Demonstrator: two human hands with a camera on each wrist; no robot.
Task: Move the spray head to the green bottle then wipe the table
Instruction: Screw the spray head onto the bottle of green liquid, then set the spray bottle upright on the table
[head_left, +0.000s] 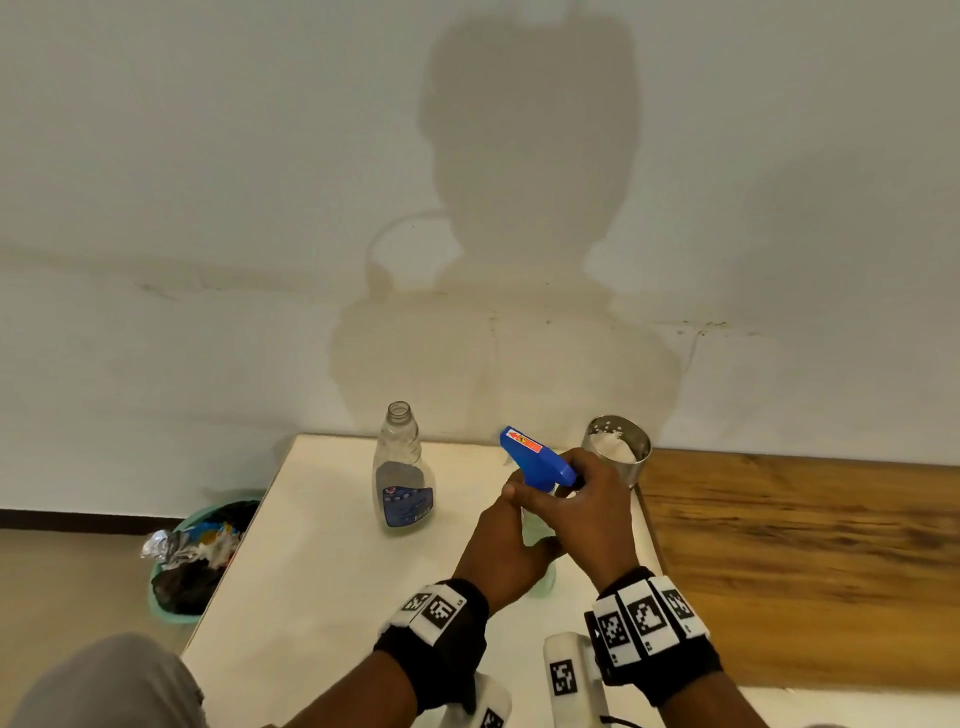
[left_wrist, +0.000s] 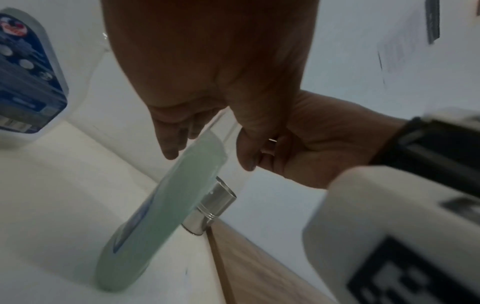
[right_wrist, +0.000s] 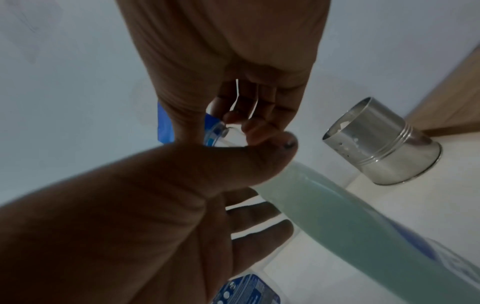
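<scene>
The green bottle (head_left: 536, 527) stands on the white table (head_left: 311, 571), mostly hidden between both hands. My left hand (head_left: 498, 540) grips its upper body, with the thumb (right_wrist: 272, 148) against the neck. The blue spray head (head_left: 537, 457) sits at the top of the green bottle (right_wrist: 350, 222), nozzle pointing back left. My right hand (head_left: 579, 501) curls round its collar from the right. To the left stands the clear bottle (head_left: 402, 470) with a blue label, its mouth uncapped.
A steel cup (head_left: 618, 447) holding something white stands just behind my right hand, close to the green bottle (left_wrist: 166, 216). A wooden tabletop (head_left: 805, 561) adjoins on the right. A teal bin (head_left: 192, 558) full of rubbish sits on the floor to the left. A wall lies straight behind.
</scene>
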